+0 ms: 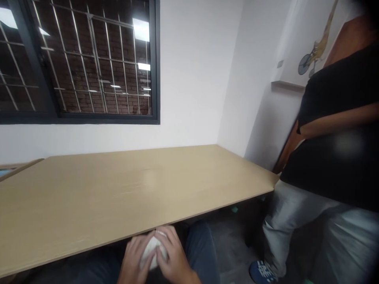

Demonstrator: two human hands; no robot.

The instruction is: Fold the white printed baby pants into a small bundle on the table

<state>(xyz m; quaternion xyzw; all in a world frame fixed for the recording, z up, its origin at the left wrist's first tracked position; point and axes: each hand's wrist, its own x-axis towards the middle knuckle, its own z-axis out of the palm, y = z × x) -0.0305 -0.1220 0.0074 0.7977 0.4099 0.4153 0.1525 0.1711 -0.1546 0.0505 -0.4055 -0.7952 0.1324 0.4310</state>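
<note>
left hand [134, 256]: below the table edge, over the lap, fingers curled onto a small white wad [151, 250]; closed grip on its left side.
right hand [171, 254]: closed on the same wad from the right, fingers over its top; both hands touch each other.
wad: looks like crumpled tissue or cloth, can't tell which; mostly hidden between the palms, just under the near edge of the table [118, 189].
lap: dark blue trousers [198, 244] under the hands.
table top: tan board, runs to the wall under the barred window [79, 59].
bystander [334, 157]: another person stands at the right end of the table, black shirt, grey trousers, blue shoe [262, 270]; their hands aren't on the wad.
handling, my read: soft thing, so keep pressure light and even from both sides; thumbs control it better than a squeeze.
risk, my read: the table edge blocks part of the view; lifting the hands onto the board would give sight and support.
</note>
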